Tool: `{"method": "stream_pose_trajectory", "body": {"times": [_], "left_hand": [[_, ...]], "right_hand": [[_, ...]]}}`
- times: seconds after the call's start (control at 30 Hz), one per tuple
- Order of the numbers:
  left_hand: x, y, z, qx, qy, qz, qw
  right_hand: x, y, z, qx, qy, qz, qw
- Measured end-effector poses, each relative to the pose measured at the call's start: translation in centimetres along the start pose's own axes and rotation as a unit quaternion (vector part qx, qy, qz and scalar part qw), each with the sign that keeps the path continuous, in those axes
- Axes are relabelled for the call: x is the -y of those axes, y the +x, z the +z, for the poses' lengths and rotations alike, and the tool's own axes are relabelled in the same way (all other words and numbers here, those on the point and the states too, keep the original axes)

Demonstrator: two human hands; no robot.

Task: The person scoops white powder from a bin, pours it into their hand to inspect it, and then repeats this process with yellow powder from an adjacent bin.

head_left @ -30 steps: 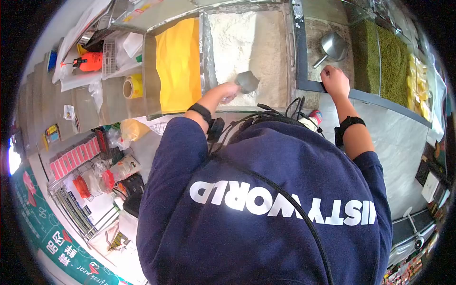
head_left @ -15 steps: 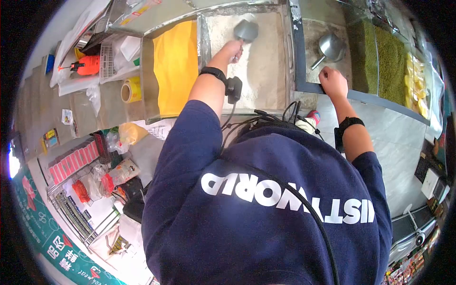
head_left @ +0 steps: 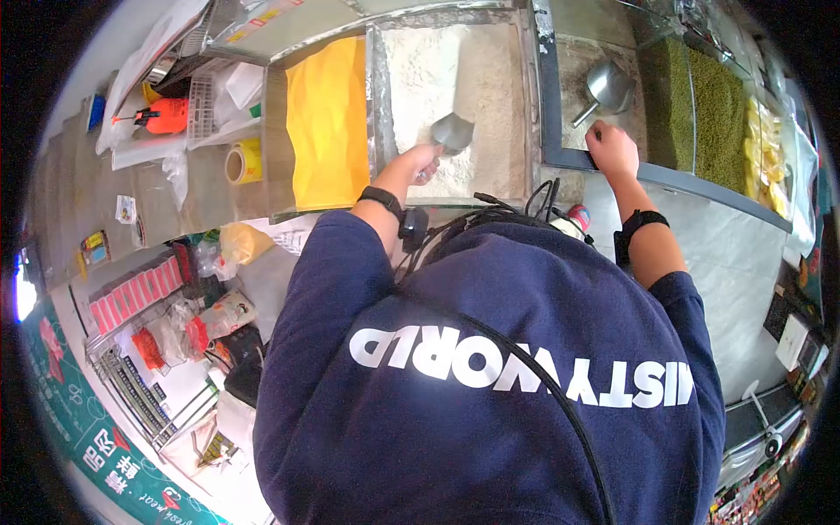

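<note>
My left hand (head_left: 423, 164) is closed round the handle of a metal scoop (head_left: 453, 133), whose blade rests at the surface of white powder (head_left: 499, 105) in an open bin. Curled at the front rim (head_left: 674, 177) of the bin on the right is my right hand (head_left: 615, 150), with nothing visible in its fingers. Close by, the handle of a second metal scoop (head_left: 610, 86) points toward it; the two look apart. That scoop lies in a bin with a pale floor.
Left of the powder is a bin of yellow grain or meal (head_left: 328, 122). Green beans (head_left: 717, 114) and yellow packets (head_left: 764, 157) sit to the right. A yellow tape roll (head_left: 244, 164), white basket (head_left: 201, 105) and orange spray bottle (head_left: 166, 115) are at the left. Cables (head_left: 499, 203) hang near the bin front.
My left hand and its scoop have moved back toward me, from the far part of the powder to its nearer half. My right hand has stayed nearly still.
</note>
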State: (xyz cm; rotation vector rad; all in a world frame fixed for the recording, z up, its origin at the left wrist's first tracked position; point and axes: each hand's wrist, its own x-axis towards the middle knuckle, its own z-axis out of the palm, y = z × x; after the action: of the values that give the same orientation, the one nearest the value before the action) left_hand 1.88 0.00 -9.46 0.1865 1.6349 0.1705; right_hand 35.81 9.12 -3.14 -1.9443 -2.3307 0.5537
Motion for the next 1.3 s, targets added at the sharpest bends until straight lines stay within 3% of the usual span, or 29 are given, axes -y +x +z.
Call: {"method": "stream_pose_trajectory", "body": {"times": [0.2, 0.33, 0.4, 0.5, 0.53, 0.73, 0.83, 1.13, 1.3], "left_hand": [[-2.4, -6.4, -2.5, -0.015, 0.178, 0.024, 0.984], [-7.3, -4.5, -4.9, -0.041, 0.132, 0.173, 0.975], [-10.1, -3.2, -4.4, -0.047, 0.041, 0.237, 0.970], [-11.6, -0.7, -2.6, -0.069, -0.008, 0.249, 0.966], [-11.5, 0.3, -1.9, -0.092, 0.002, 0.221, 0.971], [-6.3, 2.6, -0.5, 0.007, -0.071, 0.114, 0.991], [-3.4, 1.3, 0.2, -0.006, -0.027, 0.064, 0.998], [0.6, -1.5, -0.4, -0.003, 0.011, 0.018, 1.000], [0.1, -4.8, -2.7, -0.019, 0.152, 0.045, 0.987]], "right_hand": [[0.1, 0.0, -0.1, 0.001, 0.002, 0.007, 1.000], [-0.2, 0.2, 0.4, 0.002, 0.000, 0.001, 1.000], [-0.3, 0.1, 0.4, 0.002, 0.004, 0.000, 1.000], [-0.2, 0.1, 0.2, 0.018, 0.008, 0.010, 1.000], [-0.3, 0.2, 0.3, 0.011, 0.009, 0.011, 1.000], [-0.6, 0.2, 0.7, 0.009, 0.004, 0.009, 1.000], [-0.3, 0.3, 0.3, 0.020, 0.000, 0.008, 1.000], [-0.3, 0.0, 0.1, 0.015, 0.006, 0.007, 1.000], [-0.5, 0.3, 0.4, 0.016, -0.003, 0.015, 1.000]]}}
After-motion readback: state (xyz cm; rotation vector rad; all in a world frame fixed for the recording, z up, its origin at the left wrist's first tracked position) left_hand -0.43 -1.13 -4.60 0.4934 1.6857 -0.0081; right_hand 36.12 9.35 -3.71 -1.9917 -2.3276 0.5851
